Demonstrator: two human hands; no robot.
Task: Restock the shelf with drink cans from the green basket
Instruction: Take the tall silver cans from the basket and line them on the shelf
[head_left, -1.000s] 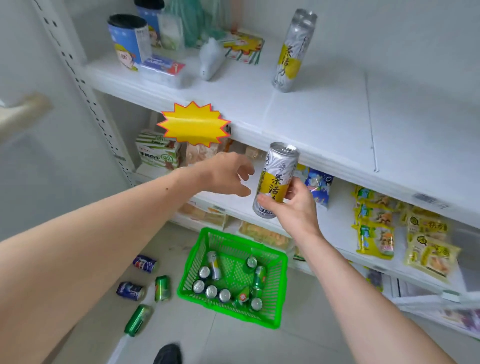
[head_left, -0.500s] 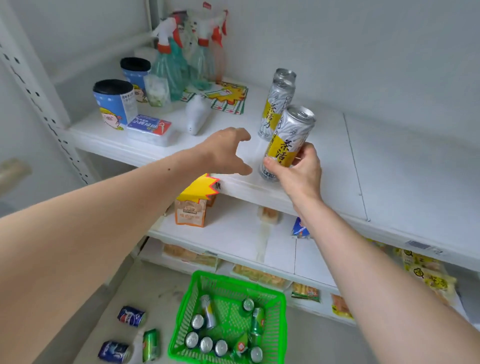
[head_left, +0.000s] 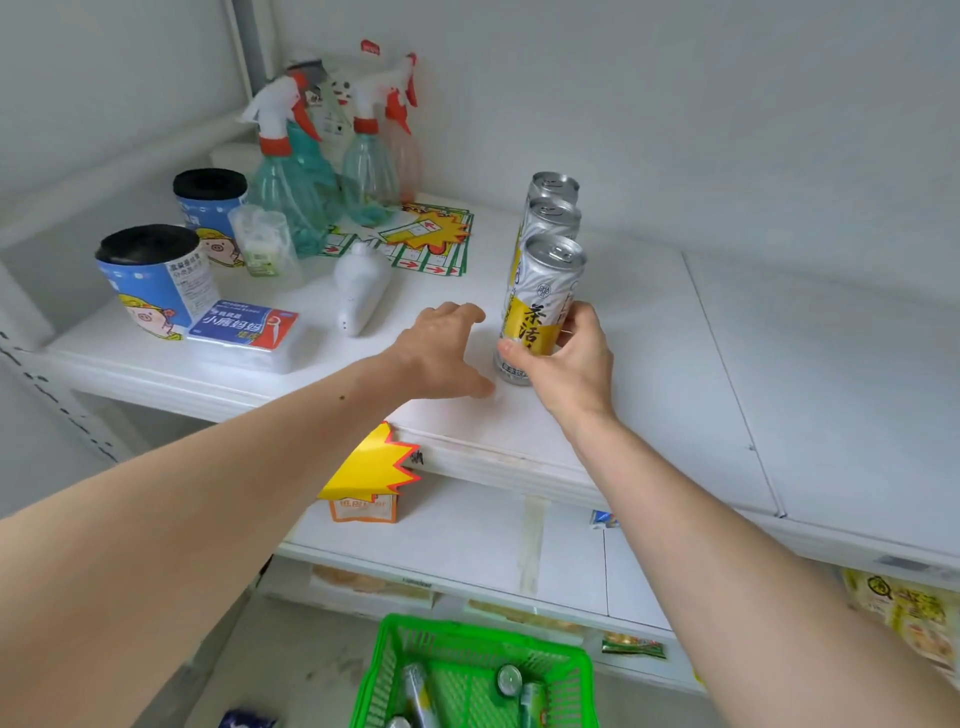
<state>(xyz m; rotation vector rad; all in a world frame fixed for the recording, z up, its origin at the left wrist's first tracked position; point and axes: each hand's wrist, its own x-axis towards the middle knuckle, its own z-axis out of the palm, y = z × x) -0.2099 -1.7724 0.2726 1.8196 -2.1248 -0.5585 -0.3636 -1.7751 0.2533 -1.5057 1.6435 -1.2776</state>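
Note:
My right hand (head_left: 569, 358) grips a tall silver and yellow drink can (head_left: 543, 296) standing upright on the white top shelf (head_left: 649, 364). Two matching cans (head_left: 550, 208) stand in a row directly behind it. My left hand (head_left: 441, 353) hovers just left of the held can, fingers spread and relaxed, holding nothing. The green basket (head_left: 384, 670) sits on the floor below, at the bottom edge of the view, with a few cans (head_left: 509, 678) visible inside.
On the shelf's left side stand two blue tubs (head_left: 156, 283), spray bottles (head_left: 291, 171), a blue box (head_left: 244, 327), a white object (head_left: 361, 296) and price cards (head_left: 426, 239). A yellow starburst tag (head_left: 371, 462) hangs from the shelf edge. Lower shelves hold snack packets (head_left: 904, 618).
My right hand carried the can from below the shelf up onto it and set it down in front of the other cans. My left hand followed alongside. The view rose toward the top shelf.

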